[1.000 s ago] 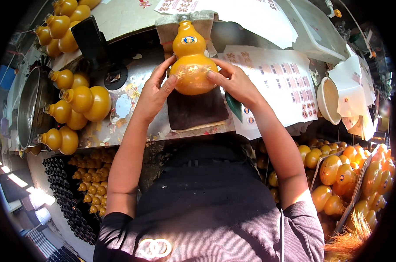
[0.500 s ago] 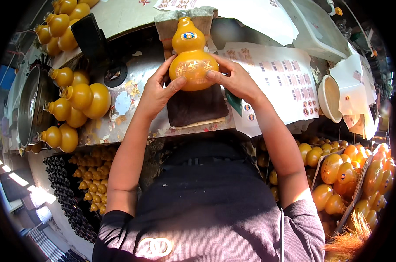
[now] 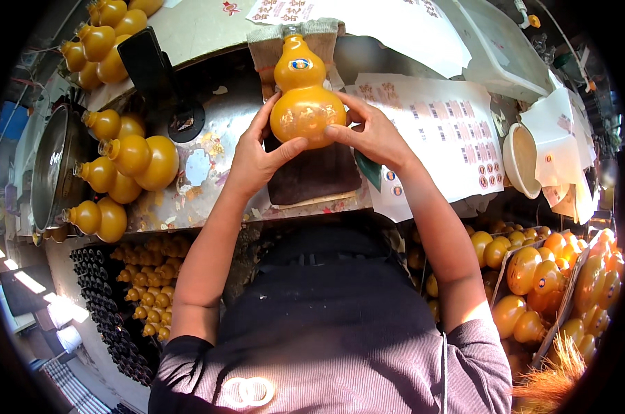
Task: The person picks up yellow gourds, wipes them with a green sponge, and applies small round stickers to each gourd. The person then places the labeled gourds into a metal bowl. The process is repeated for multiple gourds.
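Your body: your dark apron (image 3: 326,303) and grey striped sleeves fill the lower frame; both forearms rise from it toward the bench.
Left hand: your left hand (image 3: 257,155) cups the lower left of the orange gourd-shaped plastic bottle (image 3: 303,103), thumb pressed under the big bulb, fingers curled up its side.
Right hand: your right hand (image 3: 371,134) clasps the bottle's lower right, fingers closed round the bulb, fingertips lying across its front.
Bottle: it stands neck away from you, held between both palms just above the dark brown folded cloth (image 3: 312,176); a small round blue label sits on the upper bulb.
Surface: the cloth lies on a worn, stained metal bench top (image 3: 202,186), directly below your fingers.
Left of your fingers: a group of filled orange gourd bottles (image 3: 119,172) lies on the bench, more of them at the far left corner, with a black flat tool (image 3: 154,69) between the groups and a round metal pan (image 3: 50,165) at the bench edge.
Right of your fingers: white sheets of round stickers (image 3: 450,131) lie just beside your right wrist; beyond them sits a cream bowl (image 3: 522,159).
Below the bench edge: crates of orange gourd bottles (image 3: 553,276) to your right; small bottles and dark caps racked to your left.
Open room: bare bench shows only between the cloth and the left bottles.
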Motion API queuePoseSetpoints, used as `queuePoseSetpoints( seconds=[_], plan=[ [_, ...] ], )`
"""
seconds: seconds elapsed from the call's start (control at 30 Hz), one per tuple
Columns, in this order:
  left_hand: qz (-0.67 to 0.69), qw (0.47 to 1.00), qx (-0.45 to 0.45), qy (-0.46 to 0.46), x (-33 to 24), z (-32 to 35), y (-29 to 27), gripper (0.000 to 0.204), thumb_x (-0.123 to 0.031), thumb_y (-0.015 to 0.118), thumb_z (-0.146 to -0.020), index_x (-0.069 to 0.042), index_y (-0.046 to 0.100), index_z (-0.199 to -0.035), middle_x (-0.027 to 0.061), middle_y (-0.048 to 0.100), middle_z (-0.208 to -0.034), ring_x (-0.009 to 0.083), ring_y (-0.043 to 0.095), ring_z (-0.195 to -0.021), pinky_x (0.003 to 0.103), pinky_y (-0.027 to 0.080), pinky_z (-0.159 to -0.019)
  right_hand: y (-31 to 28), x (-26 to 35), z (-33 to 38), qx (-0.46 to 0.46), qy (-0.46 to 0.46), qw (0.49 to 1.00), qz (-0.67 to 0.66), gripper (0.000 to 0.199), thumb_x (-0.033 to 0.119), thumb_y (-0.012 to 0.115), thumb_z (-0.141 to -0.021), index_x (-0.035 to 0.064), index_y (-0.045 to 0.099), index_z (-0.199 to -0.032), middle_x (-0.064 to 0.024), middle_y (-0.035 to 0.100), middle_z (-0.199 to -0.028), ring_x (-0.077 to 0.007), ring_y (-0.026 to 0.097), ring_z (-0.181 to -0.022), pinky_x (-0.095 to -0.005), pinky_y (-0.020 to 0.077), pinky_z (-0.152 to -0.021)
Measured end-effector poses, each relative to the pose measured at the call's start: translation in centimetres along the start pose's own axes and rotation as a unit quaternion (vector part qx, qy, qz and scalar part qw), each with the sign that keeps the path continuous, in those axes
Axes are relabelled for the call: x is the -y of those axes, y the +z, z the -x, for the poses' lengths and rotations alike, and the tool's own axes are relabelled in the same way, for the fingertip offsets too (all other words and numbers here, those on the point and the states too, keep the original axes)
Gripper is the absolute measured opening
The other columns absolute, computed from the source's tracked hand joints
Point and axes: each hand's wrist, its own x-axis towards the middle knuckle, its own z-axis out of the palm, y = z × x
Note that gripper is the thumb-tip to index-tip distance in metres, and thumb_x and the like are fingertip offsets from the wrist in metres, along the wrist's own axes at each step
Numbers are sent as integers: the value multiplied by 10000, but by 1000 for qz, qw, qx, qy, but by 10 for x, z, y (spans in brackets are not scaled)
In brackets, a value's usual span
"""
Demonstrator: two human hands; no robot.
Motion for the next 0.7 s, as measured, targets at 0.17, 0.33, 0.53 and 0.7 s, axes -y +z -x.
queuePoseSetpoints(
  seconds=[0.17,0.33,0.53,0.7],
  plan=[
    [118,993,-2,-33,-3,-1,-2,824,-347,746,-829,8,329,-1445,148,475,-1366,219,457,-1275,320,344,-1072,-1,-4,-2,7,-6,999,-32,808,537,709,-780,21,487,-1361,-110,653,-953,-164,614,-914,-303,462,-866],
    [121,991,-23,-60,1,-4,-1,677,-323,659,-910,11,374,-1425,121,492,-1350,172,460,-1253,297,338,-1069,0,17,4,21,54,996,-73,695,509,623,-875,0,501,-1332,-121,648,-1067,-167,617,-969,-298,464,-895],
    [137,989,-7,-55,8,-6,-6,650,-325,626,-931,8,372,-1429,114,488,-1364,168,449,-1263,292,316,-1083,-1,18,5,32,44,993,-102,616,461,603,-914,-2,522,-1312,-82,639,-1017,-130,585,-888,-276,467,-852],
    [126,991,-2,-47,11,-5,-10,661,-353,613,-936,-10,361,-1443,96,476,-1386,159,425,-1284,293,298,-1094,-1,7,3,33,40,989,-140,594,454,585,-930,5,527,-1314,-52,624,-967,-106,564,-847,-262,465,-812]
  ],
)
